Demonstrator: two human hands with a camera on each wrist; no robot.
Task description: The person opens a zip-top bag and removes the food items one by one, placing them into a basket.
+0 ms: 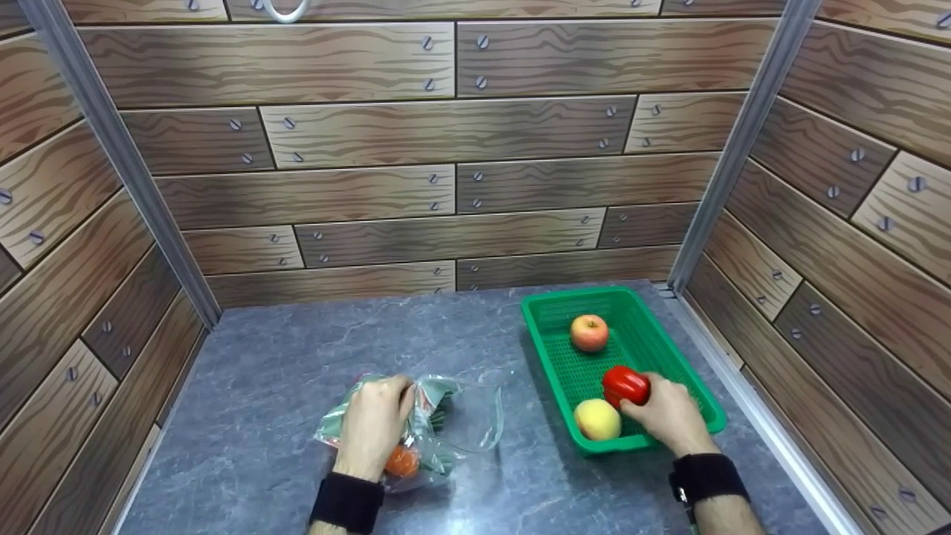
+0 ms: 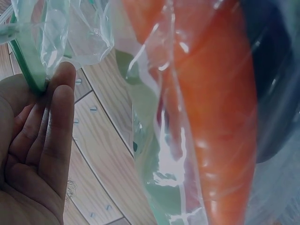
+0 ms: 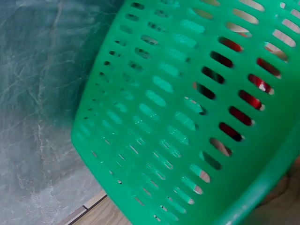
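My left hand pinches the green-edged rim of a clear plastic bag on the tabletop. Through the film in the left wrist view shows an orange carrot, beside something long and dark. Over on the right, my right hand grips a red bell pepper inside a green plastic basket. A yellow apple lies close to the pepper, and a red-yellow apple sits farther back. In the right wrist view the slotted basket wall mostly hides the pepper and the hand.
The grey marbled tabletop is enclosed by wood-patterned walls at the back and both sides. A metal rail runs along the right edge, close to the basket. A white ring hangs at the top of the back wall.
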